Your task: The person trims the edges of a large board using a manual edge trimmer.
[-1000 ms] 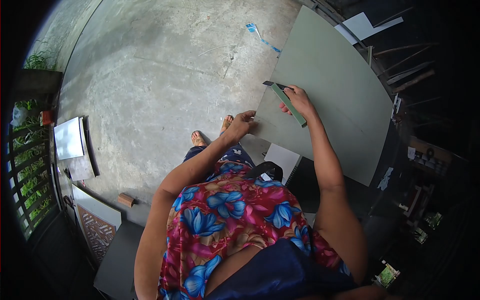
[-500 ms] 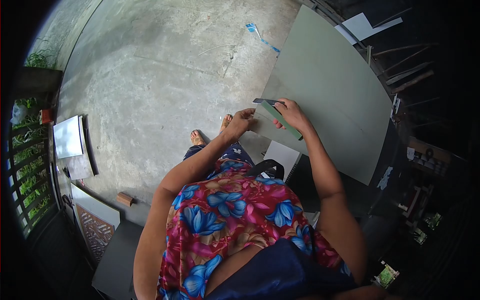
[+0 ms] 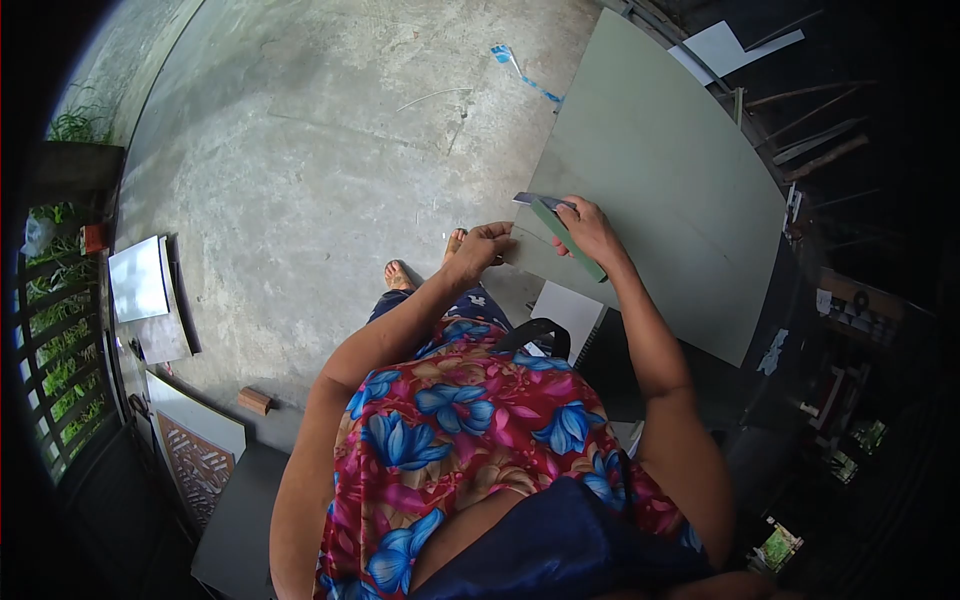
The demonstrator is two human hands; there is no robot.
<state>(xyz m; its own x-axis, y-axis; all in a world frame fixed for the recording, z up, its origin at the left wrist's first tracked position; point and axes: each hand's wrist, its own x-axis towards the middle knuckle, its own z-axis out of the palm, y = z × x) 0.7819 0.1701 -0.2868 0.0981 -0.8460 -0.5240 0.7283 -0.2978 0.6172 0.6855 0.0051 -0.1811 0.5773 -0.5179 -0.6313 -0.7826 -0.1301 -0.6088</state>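
My right hand (image 3: 592,235) is closed around a long green bar (image 3: 570,242) over the near left part of a large grey-green sheet (image 3: 660,170). A dark, flat, blade-like piece (image 3: 533,200) meets the bar's far end at an angle, and its tip reaches past the sheet's left edge. I cannot tell whether the bar and this piece are one tool. My left hand (image 3: 484,248) has its fingers curled together at the sheet's left edge, near the corner, just below the dark piece.
Under the sheet is a dark table (image 3: 660,370), with a white spiral-bound pad (image 3: 567,310) at its near side. My feet (image 3: 398,275) stand on the concrete floor (image 3: 300,200). A blue-and-white strip (image 3: 510,62) lies beyond. Wooden sticks (image 3: 820,155) are at the right, panels (image 3: 140,280) at the left.
The dark piece and the bar's far end have shifted slightly to the right, with the dark piece tilted a little more. My left hand stays at the sheet's edge, its fingers barely moved.
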